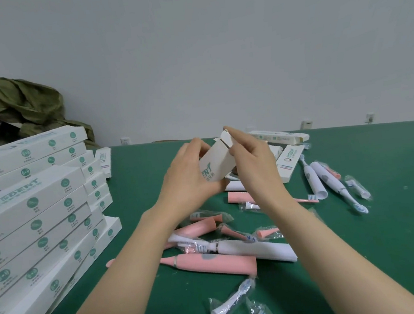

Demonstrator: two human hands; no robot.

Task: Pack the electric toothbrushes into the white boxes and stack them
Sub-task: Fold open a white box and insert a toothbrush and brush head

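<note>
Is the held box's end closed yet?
Open. The top flap of the box stands unfolded, pinched by the right hand; left hand grips its body.

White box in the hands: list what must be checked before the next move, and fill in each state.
1. Grip on the white box: ok. The left hand grips its body and the right hand pinches the end flap.
2. Far end closed: not ok. The flap stands up, untucked.
3. Toothbrush inside the box: cannot tell. The inside is hidden.
4. More brushes at hand: ok. A pink toothbrush and a white toothbrush lie loose on the green table under the arms.
5. Stack ready: ok. The stack of boxes stands at the left.
</note>
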